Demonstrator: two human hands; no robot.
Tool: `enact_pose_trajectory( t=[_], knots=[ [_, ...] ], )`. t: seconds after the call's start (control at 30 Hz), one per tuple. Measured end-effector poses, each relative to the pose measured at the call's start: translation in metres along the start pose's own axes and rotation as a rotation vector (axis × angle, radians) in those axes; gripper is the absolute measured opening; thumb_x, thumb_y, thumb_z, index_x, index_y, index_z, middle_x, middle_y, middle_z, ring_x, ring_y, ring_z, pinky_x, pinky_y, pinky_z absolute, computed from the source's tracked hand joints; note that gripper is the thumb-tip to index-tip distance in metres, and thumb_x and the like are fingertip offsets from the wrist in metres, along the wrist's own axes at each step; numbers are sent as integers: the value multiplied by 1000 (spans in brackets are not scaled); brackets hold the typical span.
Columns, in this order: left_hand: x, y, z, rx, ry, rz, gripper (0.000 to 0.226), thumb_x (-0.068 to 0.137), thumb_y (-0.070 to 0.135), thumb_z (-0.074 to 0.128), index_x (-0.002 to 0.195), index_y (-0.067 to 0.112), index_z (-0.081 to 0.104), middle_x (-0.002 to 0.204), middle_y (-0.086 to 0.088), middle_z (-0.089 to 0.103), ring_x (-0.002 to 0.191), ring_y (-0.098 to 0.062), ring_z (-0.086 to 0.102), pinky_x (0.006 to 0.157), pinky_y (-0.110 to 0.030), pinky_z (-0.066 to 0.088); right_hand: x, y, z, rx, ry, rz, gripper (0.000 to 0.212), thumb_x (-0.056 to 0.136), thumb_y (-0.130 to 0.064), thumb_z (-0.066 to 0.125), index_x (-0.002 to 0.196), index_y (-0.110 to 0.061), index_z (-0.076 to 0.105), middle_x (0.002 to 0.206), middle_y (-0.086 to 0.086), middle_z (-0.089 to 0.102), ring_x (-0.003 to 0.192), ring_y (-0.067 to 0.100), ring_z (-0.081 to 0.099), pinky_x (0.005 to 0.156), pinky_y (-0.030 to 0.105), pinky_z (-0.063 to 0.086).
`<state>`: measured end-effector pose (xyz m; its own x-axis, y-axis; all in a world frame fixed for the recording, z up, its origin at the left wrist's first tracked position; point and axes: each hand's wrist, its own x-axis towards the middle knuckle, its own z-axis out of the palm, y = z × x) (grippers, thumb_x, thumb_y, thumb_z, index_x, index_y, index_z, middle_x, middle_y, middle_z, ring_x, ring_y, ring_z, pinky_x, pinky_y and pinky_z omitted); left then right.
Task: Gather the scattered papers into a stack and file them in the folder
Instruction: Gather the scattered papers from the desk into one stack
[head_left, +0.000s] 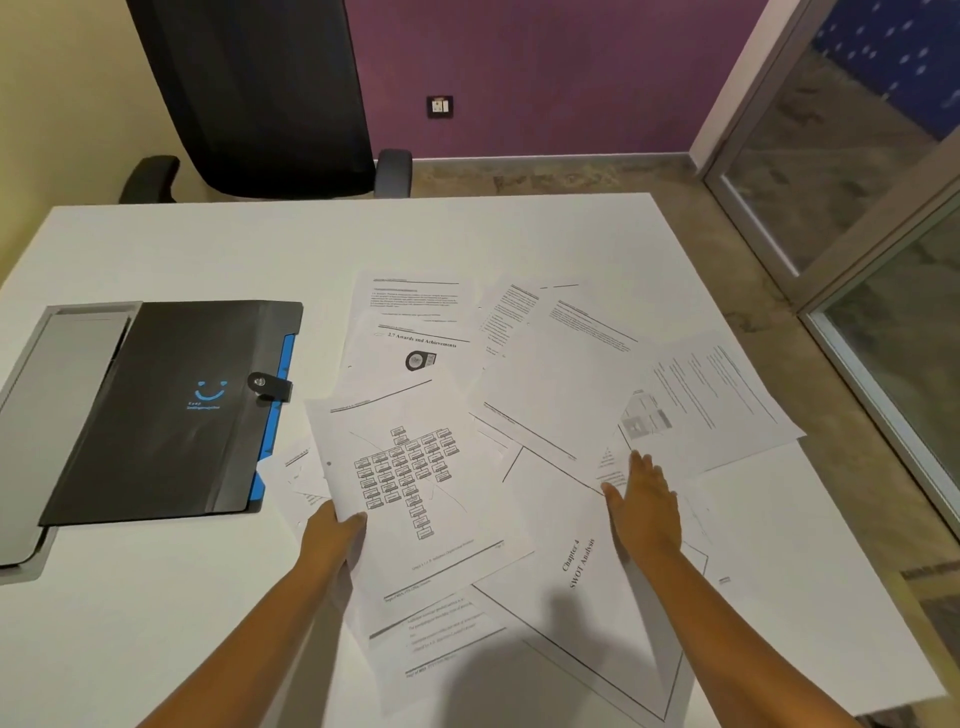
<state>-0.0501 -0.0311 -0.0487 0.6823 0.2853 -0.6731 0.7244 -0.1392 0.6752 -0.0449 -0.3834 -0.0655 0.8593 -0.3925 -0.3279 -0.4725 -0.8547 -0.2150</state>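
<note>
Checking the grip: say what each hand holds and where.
Left hand pinches the chart page at its near-left edge. Right hand lies flat, holding nothing.

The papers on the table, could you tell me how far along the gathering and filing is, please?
Early. Done: nothing stacked; papers lie scattered. In hand: the left hand grips the chart sheet; the right hand lies flat on other sheets. Left: stacking, then filing in the folder, closed at the left.

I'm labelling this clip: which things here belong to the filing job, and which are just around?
Job: scattered papers, black folder, left hand gripping the chart sheet, right hand flat on papers.
Around: grey tray, office chair, wall socket.
</note>
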Motion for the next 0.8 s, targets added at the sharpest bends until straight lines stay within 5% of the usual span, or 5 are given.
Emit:
enact_pose_trajectory(
  t=[0.27,0.43,0.57,0.8],
  knots=[
    [-1,0,2,-17,14,2,39,90,7,52,128,3,47,131,-19,54,117,-39,51,100,-49,42,0,-25,-3,127,151,1,58,92,-33,55,140,-8,36,139,14,47,128,31,41,104,40,38],
    [0,0,2,-14,8,-4,39,90,8,52,128,4,46,131,-19,54,117,-38,50,100,-49,41,18,-45,-5,546,25,339,61,85,-38,64,128,1,45,128,20,55,120,39,50,97,43,42],
    [1,0,3,-9,15,-6,38,90,10,53,127,5,47,130,-19,54,116,-38,51,98,-49,41,39,-50,-12,653,-122,440,47,81,-38,69,104,-1,51,100,19,57,95,32,57,81,36,44],
    [4,-2,5,9,55,-8,39,90,10,54,127,4,46,129,-20,54,115,-39,51,94,-47,43,45,-64,-14,307,-192,459,94,66,-57,75,128,3,36,129,18,51,121,35,50,101,45,44]
  ],
)
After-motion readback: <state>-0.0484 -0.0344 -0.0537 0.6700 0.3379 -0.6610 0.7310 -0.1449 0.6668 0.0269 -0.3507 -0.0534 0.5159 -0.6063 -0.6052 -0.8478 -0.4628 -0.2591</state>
